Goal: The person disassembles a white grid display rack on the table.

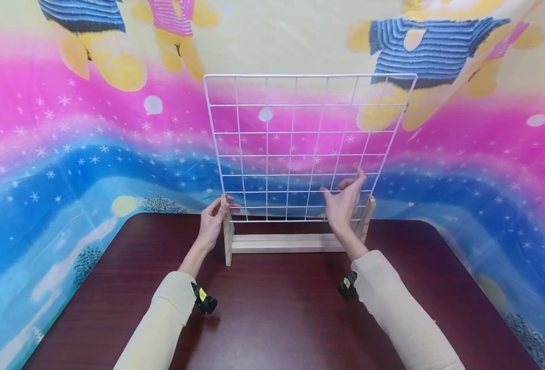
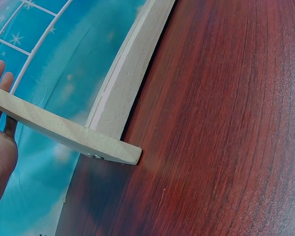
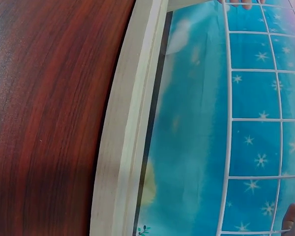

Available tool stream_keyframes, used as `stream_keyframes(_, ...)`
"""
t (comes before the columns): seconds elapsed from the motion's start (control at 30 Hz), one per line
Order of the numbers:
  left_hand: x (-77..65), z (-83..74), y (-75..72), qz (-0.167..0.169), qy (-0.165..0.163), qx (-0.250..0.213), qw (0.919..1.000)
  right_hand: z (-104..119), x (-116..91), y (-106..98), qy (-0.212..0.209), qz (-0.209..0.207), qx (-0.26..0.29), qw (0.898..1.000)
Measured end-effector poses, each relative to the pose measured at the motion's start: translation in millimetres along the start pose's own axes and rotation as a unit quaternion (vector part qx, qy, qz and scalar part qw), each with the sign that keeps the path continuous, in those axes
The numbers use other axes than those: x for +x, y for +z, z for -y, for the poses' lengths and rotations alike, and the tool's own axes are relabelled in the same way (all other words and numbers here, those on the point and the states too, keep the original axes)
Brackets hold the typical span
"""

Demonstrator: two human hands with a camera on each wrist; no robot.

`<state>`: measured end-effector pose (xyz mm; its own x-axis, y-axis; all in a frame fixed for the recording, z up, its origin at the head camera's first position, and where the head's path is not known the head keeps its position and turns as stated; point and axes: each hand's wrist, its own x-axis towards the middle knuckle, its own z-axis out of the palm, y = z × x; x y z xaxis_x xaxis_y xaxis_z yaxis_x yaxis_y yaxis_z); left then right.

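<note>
A white wire grid panel [image 1: 282, 154] stands upright on a pale wooden stand [image 1: 286, 243]. The stand has a short upright post at each side and a low crossbar between them. My left hand [image 1: 213, 220] pinches the top of the left post, thumb on the near side and fingers reaching past it beside the grid's lower left corner. Across the panel, my right hand [image 1: 344, 203] is at the lower right part of the grid, its fingers extended and spread. Whether its fingertips touch the wires is hard to tell. The right post [image 1: 368, 218] stands just beyond it.
The stand rests on a dark red-brown wood-grain table [image 1: 277, 308] near its back edge. A colourful cloth [image 1: 92, 123] printed with bears and snowflakes hangs behind and around the table. Small black cameras [image 1: 205, 300] are strapped to both wrists.
</note>
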<state>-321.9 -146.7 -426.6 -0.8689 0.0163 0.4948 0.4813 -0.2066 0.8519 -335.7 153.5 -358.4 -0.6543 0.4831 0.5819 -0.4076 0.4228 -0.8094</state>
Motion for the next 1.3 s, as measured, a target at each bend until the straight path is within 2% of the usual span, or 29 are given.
stream_keyframes(0.27,-0.2,-0.3,0.1,-0.003,-0.007,0.008,0.9999,3,5,0,0.003,-0.003,0.002,1.0)
stream_keyframes(0.8,-0.5,3.3,-3.3,0.003,0.0,0.008,1.0,13,8,0,-0.01,-0.004,0.013,1.0)
stream_keyframes(1.03,-1.7,1.6,-2.6,0.004,0.007,0.018,0.9998,16,13,-2,-0.001,-0.011,0.015,1.0)
stream_keyframes(1.3,-2.3,-1.2,-0.9,-0.005,-0.001,0.029,0.9996,20,14,-5,0.006,-0.007,0.014,1.0)
